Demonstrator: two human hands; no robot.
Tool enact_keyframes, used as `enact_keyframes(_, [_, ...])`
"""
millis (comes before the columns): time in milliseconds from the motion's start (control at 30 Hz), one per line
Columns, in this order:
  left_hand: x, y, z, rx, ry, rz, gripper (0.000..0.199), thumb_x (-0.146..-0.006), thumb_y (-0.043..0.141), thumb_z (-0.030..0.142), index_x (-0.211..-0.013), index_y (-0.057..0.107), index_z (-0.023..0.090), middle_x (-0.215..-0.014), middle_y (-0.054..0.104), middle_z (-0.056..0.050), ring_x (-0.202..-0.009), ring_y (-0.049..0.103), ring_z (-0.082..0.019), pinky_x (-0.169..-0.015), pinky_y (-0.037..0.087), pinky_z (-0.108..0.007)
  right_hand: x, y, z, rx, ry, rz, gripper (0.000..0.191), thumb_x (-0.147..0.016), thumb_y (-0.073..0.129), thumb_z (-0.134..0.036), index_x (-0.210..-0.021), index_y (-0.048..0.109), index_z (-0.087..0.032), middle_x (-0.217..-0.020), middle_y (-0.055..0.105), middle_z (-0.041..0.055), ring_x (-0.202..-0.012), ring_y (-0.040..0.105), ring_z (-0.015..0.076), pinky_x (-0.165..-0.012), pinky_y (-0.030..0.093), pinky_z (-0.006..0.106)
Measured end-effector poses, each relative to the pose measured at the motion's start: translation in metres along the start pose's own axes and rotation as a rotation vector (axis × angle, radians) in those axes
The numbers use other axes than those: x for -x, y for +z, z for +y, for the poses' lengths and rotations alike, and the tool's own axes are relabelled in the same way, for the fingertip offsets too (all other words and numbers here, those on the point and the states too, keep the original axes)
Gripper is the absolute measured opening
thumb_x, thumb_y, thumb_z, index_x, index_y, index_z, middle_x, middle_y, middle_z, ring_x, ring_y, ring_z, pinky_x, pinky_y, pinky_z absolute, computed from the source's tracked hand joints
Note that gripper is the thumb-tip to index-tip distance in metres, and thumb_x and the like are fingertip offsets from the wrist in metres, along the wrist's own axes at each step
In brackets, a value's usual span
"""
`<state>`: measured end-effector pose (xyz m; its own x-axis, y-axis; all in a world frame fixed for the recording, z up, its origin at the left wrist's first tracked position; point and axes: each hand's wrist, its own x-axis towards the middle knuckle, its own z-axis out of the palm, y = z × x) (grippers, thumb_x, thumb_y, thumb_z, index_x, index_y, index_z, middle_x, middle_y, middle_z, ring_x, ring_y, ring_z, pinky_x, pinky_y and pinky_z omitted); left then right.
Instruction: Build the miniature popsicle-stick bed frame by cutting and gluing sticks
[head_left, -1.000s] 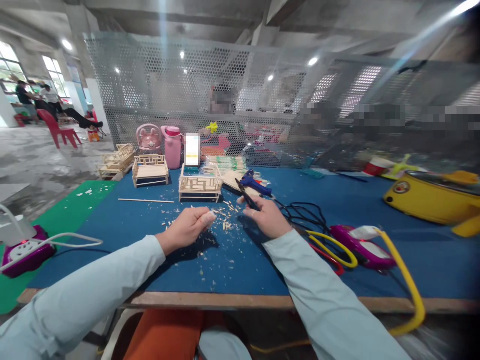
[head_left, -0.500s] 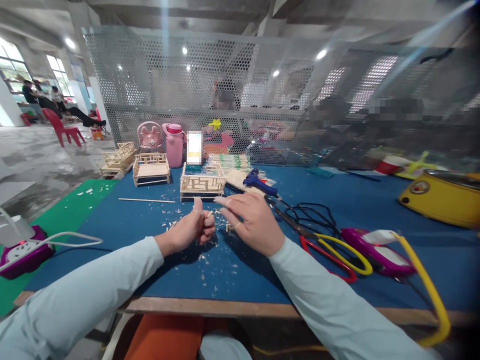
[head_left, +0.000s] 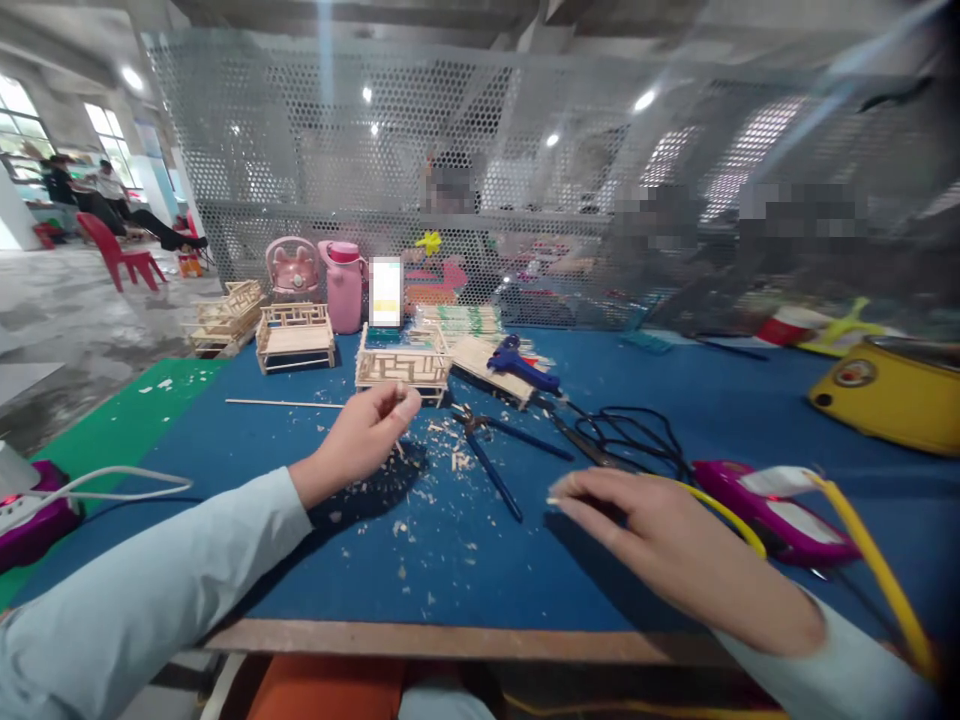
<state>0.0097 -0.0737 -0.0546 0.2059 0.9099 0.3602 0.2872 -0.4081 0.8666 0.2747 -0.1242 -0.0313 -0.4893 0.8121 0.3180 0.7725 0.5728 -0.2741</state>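
My left hand point(head_left: 364, 428) is closed, thumb against curled fingers, in front of a small bamboo-stick bench point(head_left: 401, 368). A pale sliver shows under its fingers, too small to make out. Lower on the right, my right hand point(head_left: 645, 525) pinches a short pale wooden stick piece point(head_left: 553, 501) between thumb and fingertips. Blue-handled pliers point(head_left: 491, 465) lie spread on the blue mat between my hands. Cut stick bits point(head_left: 461, 460) and shavings are scattered around them. Under the right hand, the scissors are mostly covered; a yellow handle point(head_left: 739, 520) shows.
Another stick bench point(head_left: 296, 338) stands left, near a pink flask point(head_left: 344, 290) and a lit phone point(head_left: 386, 292). A blue glue gun point(head_left: 517, 362) rests on a wooden piece. Purple power strips point(head_left: 787, 525) with cables and a yellow pot point(head_left: 892, 395) are rightward. A perforated screen point(head_left: 315, 150) rises behind.
My hands have moved apart: the right swung right and toward me, over the scissors; the left shifted slightly left and up. The pliers between them are now uncovered.
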Motion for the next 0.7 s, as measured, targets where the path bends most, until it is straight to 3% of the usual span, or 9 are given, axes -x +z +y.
enact_keyframes(67, [-0.021, -0.004, 0.004, -0.013, 0.08, 0.108, 0.019, -0.082, 0.045, 0.031, -0.086, 0.052, 0.014, -0.061, 0.044, 0.003, -0.053, 0.036, -0.007, -0.051, 0.031, -0.02, -0.002, -0.006, 0.0, -0.08, 0.05, -0.019, 0.015, -0.078, 0.053, -0.035, -0.072, 0.062, -0.025, -0.067, 0.065, 0.001, -0.055, 0.058, 0.015, -0.05, 0.043, 0.025])
enact_keyframes(133, [-0.046, -0.008, 0.007, -0.024, 0.147, 0.147, 0.019, -0.081, 0.046, 0.025, -0.096, 0.05, 0.014, -0.064, 0.047, 0.002, -0.055, 0.039, -0.007, -0.053, 0.032, -0.021, -0.022, -0.002, -0.002, -0.167, 0.079, 0.049, 0.015, -0.078, 0.053, -0.035, -0.074, 0.063, -0.024, -0.067, 0.065, 0.0008, -0.056, 0.058, 0.0141, -0.051, 0.044, 0.025])
enact_keyframes(267, [-0.088, -0.015, 0.01, -0.119, 0.234, 0.162, 0.028, -0.077, 0.048, 0.018, -0.105, 0.047, 0.013, -0.076, 0.056, -0.002, -0.066, 0.048, -0.009, -0.062, 0.037, -0.022, -0.089, 0.033, -0.003, -0.282, 0.059, 0.351, 0.012, -0.074, 0.057, -0.029, -0.072, 0.064, -0.019, -0.068, 0.065, 0.0012, -0.062, 0.057, 0.0139, -0.059, 0.044, 0.026])
enact_keyframes(333, [-0.1, -0.019, 0.01, -0.157, 0.218, 0.093, 0.031, -0.076, 0.048, 0.017, -0.106, 0.047, 0.012, -0.082, 0.06, -0.005, -0.068, 0.051, -0.009, -0.064, 0.038, -0.022, -0.118, 0.054, 0.001, -0.285, 0.017, 0.487, 0.009, -0.073, 0.058, -0.026, -0.069, 0.062, -0.018, -0.069, 0.064, 0.0015, -0.064, 0.056, 0.0136, -0.062, 0.044, 0.027])
enact_keyframes(433, [-0.111, -0.025, 0.01, -0.201, 0.125, -0.129, 0.039, -0.072, 0.048, 0.012, -0.11, 0.046, 0.01, -0.088, 0.063, -0.009, -0.069, 0.054, -0.011, -0.061, 0.039, -0.022, -0.138, 0.076, 0.01, -0.24, -0.05, 0.603, 0.011, -0.074, 0.058, -0.025, -0.066, 0.06, -0.017, -0.066, 0.06, 0.002, -0.066, 0.054, 0.0139, -0.064, 0.042, 0.027])
enact_keyframes(567, [-0.12, -0.028, 0.01, -0.247, -0.034, -0.418, 0.054, -0.062, 0.051, 0.006, -0.116, 0.044, 0.01, -0.091, 0.065, -0.012, -0.071, 0.059, -0.014, -0.059, 0.041, -0.023, -0.139, 0.09, 0.014, -0.226, -0.01, 0.674, 0.016, -0.075, 0.056, -0.027, -0.062, 0.057, -0.019, -0.062, 0.056, 0.0009, -0.064, 0.052, 0.0137, -0.061, 0.04, 0.026])
enact_keyframes(700, [-0.128, -0.026, 0.005, -0.256, -0.02, -0.522, 0.059, -0.059, 0.056, 0.008, -0.117, 0.045, 0.013, -0.087, 0.066, -0.009, -0.072, 0.059, -0.014, -0.061, 0.041, -0.023, -0.138, 0.094, 0.011, -0.244, 0.013, 0.691, 0.016, -0.074, 0.056, -0.025, -0.059, 0.054, -0.02, -0.06, 0.054, -0.0006, -0.061, 0.05, 0.013, -0.06, 0.039, 0.025])
